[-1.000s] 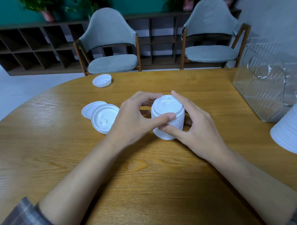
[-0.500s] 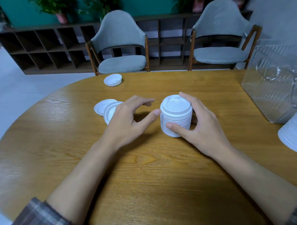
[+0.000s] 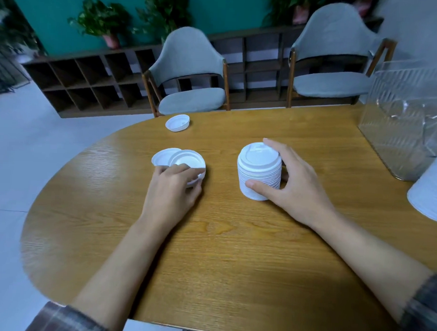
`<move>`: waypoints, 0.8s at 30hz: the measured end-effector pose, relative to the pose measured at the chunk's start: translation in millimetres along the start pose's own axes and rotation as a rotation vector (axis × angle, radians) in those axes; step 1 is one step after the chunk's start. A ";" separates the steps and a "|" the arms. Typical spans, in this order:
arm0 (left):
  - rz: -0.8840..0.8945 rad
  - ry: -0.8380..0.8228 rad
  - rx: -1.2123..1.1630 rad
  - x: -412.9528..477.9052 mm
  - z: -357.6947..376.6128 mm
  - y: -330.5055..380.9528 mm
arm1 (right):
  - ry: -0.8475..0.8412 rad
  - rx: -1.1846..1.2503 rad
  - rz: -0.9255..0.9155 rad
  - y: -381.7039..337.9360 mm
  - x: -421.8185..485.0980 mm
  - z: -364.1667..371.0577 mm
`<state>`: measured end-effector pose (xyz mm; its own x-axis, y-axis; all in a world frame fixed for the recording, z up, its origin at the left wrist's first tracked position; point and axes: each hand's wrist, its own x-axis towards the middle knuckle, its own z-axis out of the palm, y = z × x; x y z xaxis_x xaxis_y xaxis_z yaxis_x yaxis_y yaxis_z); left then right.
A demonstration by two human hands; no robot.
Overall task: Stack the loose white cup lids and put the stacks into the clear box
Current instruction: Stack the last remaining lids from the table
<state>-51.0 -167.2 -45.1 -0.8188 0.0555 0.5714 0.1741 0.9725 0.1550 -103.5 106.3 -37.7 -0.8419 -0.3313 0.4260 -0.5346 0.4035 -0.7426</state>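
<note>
While the right hand wraps its thumb and curled fingers around a ribbed stack of round white plastic lids standing upright on the wood-grain tabletop, the left hand curls its fingers over the near rim of a loose lid, which overlaps a second lid. One lone lid lies hollow side up near the far edge. At the right stand the ridged clear box and a taller stack, apart from both hands.

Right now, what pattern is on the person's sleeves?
Dark plaid; the left sleeve shows it best, head view.
</note>
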 end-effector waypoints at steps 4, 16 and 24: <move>0.101 -0.003 -0.024 5.7 9.0 15.8 | -0.003 -0.007 -0.012 1.6 0.8 -1.0; -0.305 0.053 -0.557 53.3 18.6 37.8 | 0.046 -0.039 -0.016 2.7 2.3 -3.1; -0.442 0.166 -0.927 53.3 5.5 37.9 | 0.050 -0.044 0.013 -0.6 3.5 -3.1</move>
<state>-91.0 -126.2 -13.2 -0.8386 -0.3639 0.4054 0.2863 0.3387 0.8963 -106.4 107.5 -34.2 -0.8507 -0.2837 0.4425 -0.5256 0.4446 -0.7253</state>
